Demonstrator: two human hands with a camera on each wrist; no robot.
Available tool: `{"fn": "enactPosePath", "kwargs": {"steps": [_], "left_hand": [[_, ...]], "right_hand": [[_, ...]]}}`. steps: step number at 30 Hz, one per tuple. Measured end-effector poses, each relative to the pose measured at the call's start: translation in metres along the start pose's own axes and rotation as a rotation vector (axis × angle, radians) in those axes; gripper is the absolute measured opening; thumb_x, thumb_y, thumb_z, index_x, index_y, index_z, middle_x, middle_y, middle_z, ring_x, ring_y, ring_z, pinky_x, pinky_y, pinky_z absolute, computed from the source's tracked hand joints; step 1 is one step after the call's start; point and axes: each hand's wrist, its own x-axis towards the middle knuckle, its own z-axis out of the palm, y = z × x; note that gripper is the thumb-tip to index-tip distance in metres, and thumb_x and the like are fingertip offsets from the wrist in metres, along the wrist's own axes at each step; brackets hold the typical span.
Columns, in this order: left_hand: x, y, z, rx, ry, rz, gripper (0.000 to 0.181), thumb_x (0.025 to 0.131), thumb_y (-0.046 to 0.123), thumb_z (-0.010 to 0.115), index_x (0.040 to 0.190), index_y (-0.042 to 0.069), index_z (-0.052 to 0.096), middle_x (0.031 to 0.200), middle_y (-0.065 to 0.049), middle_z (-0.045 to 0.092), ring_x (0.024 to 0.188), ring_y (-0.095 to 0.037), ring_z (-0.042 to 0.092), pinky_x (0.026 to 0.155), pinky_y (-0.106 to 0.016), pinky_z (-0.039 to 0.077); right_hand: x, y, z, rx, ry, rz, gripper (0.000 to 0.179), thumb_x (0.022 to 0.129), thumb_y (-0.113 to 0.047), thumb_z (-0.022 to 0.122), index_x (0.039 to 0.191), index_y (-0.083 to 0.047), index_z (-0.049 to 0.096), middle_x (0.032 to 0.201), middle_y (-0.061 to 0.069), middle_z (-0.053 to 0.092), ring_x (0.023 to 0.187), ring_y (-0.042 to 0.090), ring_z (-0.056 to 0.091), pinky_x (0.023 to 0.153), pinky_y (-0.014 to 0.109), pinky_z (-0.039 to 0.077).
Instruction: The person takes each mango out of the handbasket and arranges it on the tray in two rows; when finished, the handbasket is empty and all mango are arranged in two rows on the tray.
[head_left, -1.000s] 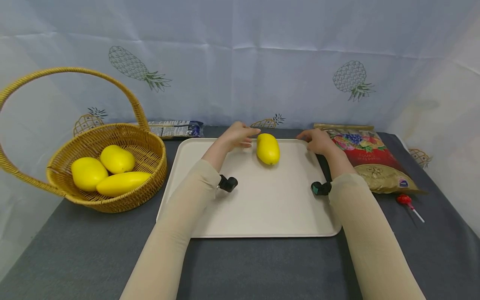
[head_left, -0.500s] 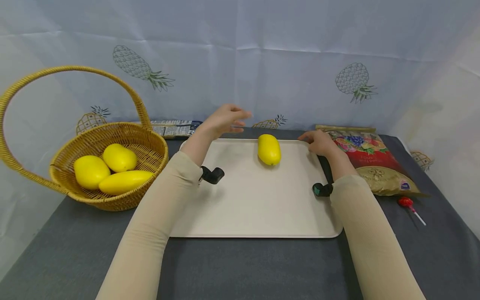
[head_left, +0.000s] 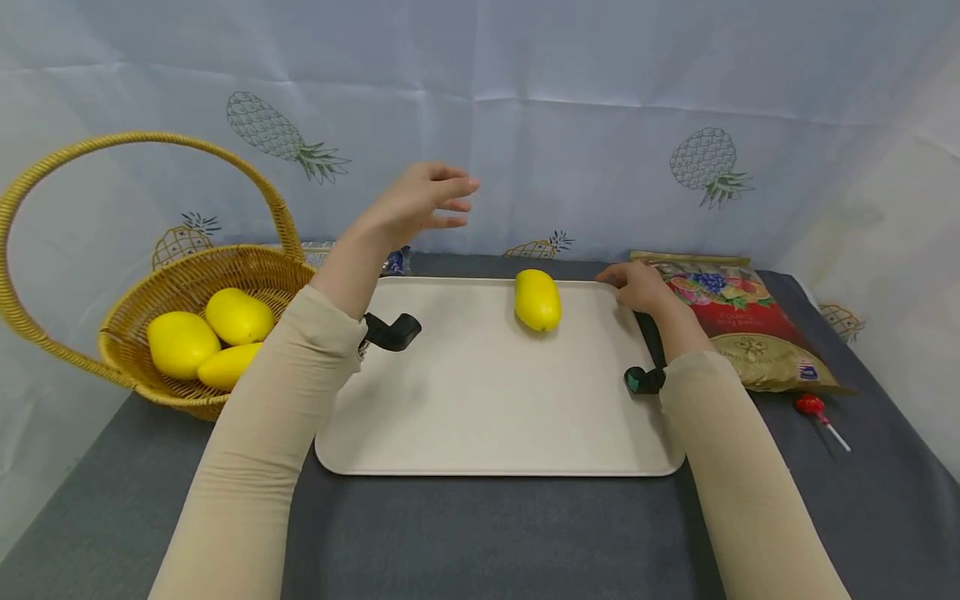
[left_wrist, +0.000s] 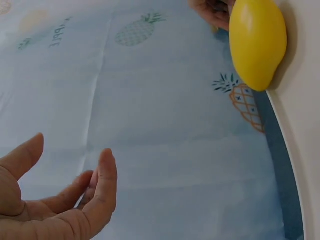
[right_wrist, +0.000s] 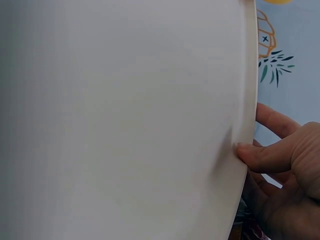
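A yellow mango (head_left: 537, 300) lies on the cream tray (head_left: 487, 400) by its far edge; in the left wrist view the same mango (left_wrist: 258, 45) shows its tapered end. My left hand (head_left: 422, 200) is raised in the air beyond the tray's far left corner, fingers loosely bent and apart, holding nothing. At the tray's far right corner my right hand (head_left: 637, 285) pinches the rim. In the right wrist view the thumb (right_wrist: 267, 156) presses the rim's inner side, with the other fingers outside and below it.
A wicker basket (head_left: 217, 265) with a tall handle holds yellow fruits (head_left: 182, 345) at left, partly behind my left sleeve. Right of the tray lie a red and gold candy bag (head_left: 750, 325) and a red lollipop (head_left: 810, 405). A packet (head_left: 396, 262) sits behind my left wrist.
My left hand has risen and moved left, away from the mango. The right hand stays at the tray's corner, and the mango has stayed in place.
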Motion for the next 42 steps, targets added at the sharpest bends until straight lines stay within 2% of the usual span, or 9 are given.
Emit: {"fn": "enactPosePath", "kwargs": {"steps": [6, 11, 17, 22, 26, 30, 33, 37, 42], "left_hand": [[-0.022, 0.014, -0.015, -0.013, 0.015, 0.061, 0.057, 0.101, 0.028, 0.055, 0.150, 0.007, 0.035, 0.155, -0.009, 0.038, 0.133, -0.025, 0.047, 0.112, -0.037, 0.047], [-0.041, 0.016, -0.031, -0.001, 0.037, 0.102, 0.059, 0.101, 0.029, 0.055, 0.152, 0.009, 0.033, 0.158, -0.010, 0.034, 0.137, -0.027, 0.045, 0.116, -0.040, 0.043], [-0.058, 0.006, -0.054, 0.014, 0.107, 0.113, 0.062, 0.098, 0.033, 0.059, 0.151, 0.009, 0.036, 0.154, -0.009, 0.037, 0.132, -0.025, 0.045, 0.112, -0.037, 0.046], [-0.065, -0.007, -0.076, 0.007, 0.162, 0.092, 0.065, 0.095, 0.035, 0.063, 0.150, 0.009, 0.038, 0.147, -0.005, 0.042, 0.125, -0.022, 0.049, 0.095, -0.023, 0.055], [-0.071, -0.020, -0.094, -0.036, 0.195, 0.076, 0.062, 0.094, 0.033, 0.066, 0.146, 0.010, 0.041, 0.139, 0.000, 0.047, 0.117, -0.018, 0.052, 0.084, -0.018, 0.057], [-0.076, -0.035, -0.113, -0.065, 0.242, 0.042, 0.051, 0.094, 0.031, 0.066, 0.136, 0.011, 0.045, 0.127, 0.005, 0.049, 0.110, -0.014, 0.055, 0.080, -0.016, 0.058], [-0.080, -0.046, -0.126, -0.001, 0.293, -0.029, 0.049, 0.096, 0.033, 0.061, 0.137, 0.012, 0.044, 0.121, 0.009, 0.049, 0.104, -0.007, 0.057, 0.080, -0.013, 0.057], [-0.085, -0.060, -0.143, 0.078, 0.333, -0.129, 0.063, 0.097, 0.037, 0.058, 0.149, 0.010, 0.034, 0.116, 0.011, 0.050, 0.095, 0.002, 0.060, 0.080, -0.010, 0.055], [-0.092, -0.072, -0.163, 0.015, 0.373, -0.213, 0.079, 0.095, 0.039, 0.060, 0.158, 0.011, 0.020, 0.110, 0.012, 0.051, 0.082, 0.006, 0.064, 0.076, -0.010, 0.056]], "right_hand": [[0.000, -0.002, -0.001, 0.000, 0.000, 0.000, 0.057, 0.085, 0.012, 0.045, 0.137, -0.008, 0.057, 0.136, 0.031, 0.053, 0.119, 0.046, 0.052, 0.093, 0.054, 0.052], [0.000, -0.002, -0.001, -0.005, 0.002, -0.001, 0.058, 0.084, 0.012, 0.045, 0.137, -0.008, 0.057, 0.135, 0.032, 0.053, 0.118, 0.047, 0.052, 0.091, 0.053, 0.053], [0.001, -0.001, 0.001, 0.002, -0.001, 0.010, 0.056, 0.086, 0.012, 0.046, 0.137, -0.009, 0.057, 0.136, 0.031, 0.052, 0.119, 0.046, 0.051, 0.092, 0.052, 0.053], [0.002, 0.001, 0.002, -0.001, -0.001, 0.012, 0.056, 0.086, 0.012, 0.046, 0.137, -0.009, 0.057, 0.136, 0.031, 0.052, 0.119, 0.046, 0.051, 0.094, 0.053, 0.052], [0.003, 0.003, 0.003, -0.008, 0.002, 0.007, 0.055, 0.086, 0.011, 0.047, 0.137, -0.009, 0.058, 0.135, 0.031, 0.053, 0.118, 0.046, 0.051, 0.095, 0.055, 0.052], [0.004, 0.004, 0.003, -0.007, 0.007, 0.000, 0.056, 0.085, 0.011, 0.047, 0.136, -0.009, 0.058, 0.134, 0.031, 0.053, 0.116, 0.046, 0.052, 0.093, 0.054, 0.053], [0.005, 0.004, 0.003, 0.000, 0.012, -0.001, 0.056, 0.086, 0.011, 0.047, 0.136, -0.009, 0.058, 0.134, 0.030, 0.053, 0.117, 0.045, 0.052, 0.092, 0.052, 0.053], [0.005, 0.005, 0.003, 0.011, 0.014, -0.001, 0.056, 0.086, 0.011, 0.047, 0.136, -0.009, 0.058, 0.135, 0.030, 0.053, 0.118, 0.046, 0.051, 0.092, 0.052, 0.053], [0.004, 0.005, 0.003, 0.006, 0.011, 0.001, 0.056, 0.085, 0.011, 0.047, 0.136, -0.010, 0.058, 0.135, 0.031, 0.053, 0.119, 0.047, 0.051, 0.091, 0.052, 0.053]]}}
